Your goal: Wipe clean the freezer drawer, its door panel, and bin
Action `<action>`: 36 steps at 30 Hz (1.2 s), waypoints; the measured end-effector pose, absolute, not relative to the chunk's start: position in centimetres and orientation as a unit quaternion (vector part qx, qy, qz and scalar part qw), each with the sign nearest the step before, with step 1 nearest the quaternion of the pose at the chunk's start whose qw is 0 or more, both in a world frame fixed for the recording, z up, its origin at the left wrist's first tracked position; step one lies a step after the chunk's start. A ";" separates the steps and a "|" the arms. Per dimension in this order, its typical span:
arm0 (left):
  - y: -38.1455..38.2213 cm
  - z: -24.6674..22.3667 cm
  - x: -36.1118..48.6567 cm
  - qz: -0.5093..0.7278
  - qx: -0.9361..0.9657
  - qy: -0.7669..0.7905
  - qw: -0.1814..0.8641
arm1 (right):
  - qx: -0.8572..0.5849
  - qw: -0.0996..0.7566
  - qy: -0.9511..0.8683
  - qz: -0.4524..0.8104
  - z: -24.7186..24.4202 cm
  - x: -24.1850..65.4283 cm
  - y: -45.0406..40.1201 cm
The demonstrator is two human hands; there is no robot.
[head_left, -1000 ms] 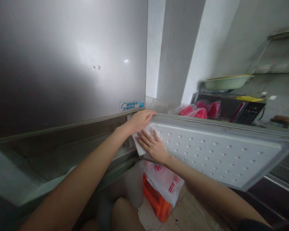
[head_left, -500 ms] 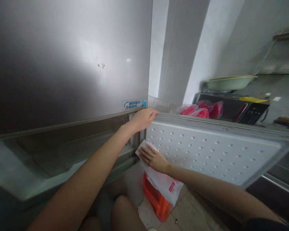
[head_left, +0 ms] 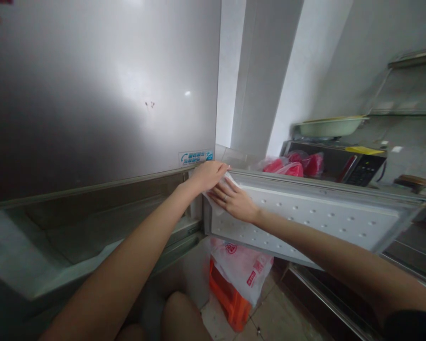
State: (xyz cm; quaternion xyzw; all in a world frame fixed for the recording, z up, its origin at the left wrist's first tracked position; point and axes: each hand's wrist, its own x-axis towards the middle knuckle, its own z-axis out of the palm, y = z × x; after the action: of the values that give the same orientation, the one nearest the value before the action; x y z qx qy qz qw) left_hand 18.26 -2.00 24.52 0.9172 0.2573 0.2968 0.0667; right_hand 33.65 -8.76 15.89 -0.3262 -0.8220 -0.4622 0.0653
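A silver refrigerator [head_left: 102, 104] fills the left side, its lower compartment [head_left: 102, 227] uncovered. The lower door [head_left: 305, 208], white and dimpled inside, stands swung out to the right. My left hand [head_left: 210, 175] grips the door's top edge near the hinge, fingers closed over it. Just below and touching it, my right hand [head_left: 236, 201] presses a white cloth [head_left: 216, 199] against the door's inner hinge-side edge. The cloth is mostly hidden under its fingers.
Below the door, a white plastic bag [head_left: 241, 265] lies over an orange stool [head_left: 230, 303] on the tiled floor [head_left: 280, 308]. Behind the door are pink items in clear bags [head_left: 294, 165], a microwave [head_left: 362, 166] and a pale green basin [head_left: 330, 127].
My right hand has moved up with the cloth along the door's inner side to just beneath my left hand. The left hand keeps its place on the top edge.
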 end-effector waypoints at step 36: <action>-1.9 22.7 17.9 0.341 0.920 0.191 0.019 | -0.269 0.008 -0.908 -0.320 2.9 35.7 -13.3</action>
State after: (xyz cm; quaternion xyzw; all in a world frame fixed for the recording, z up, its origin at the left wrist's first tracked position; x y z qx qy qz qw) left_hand 17.88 -1.93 22.67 0.9200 0.1911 0.3415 0.0193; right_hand 35.73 -13.27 2.85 -0.2690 -0.9085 -0.3198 0.0077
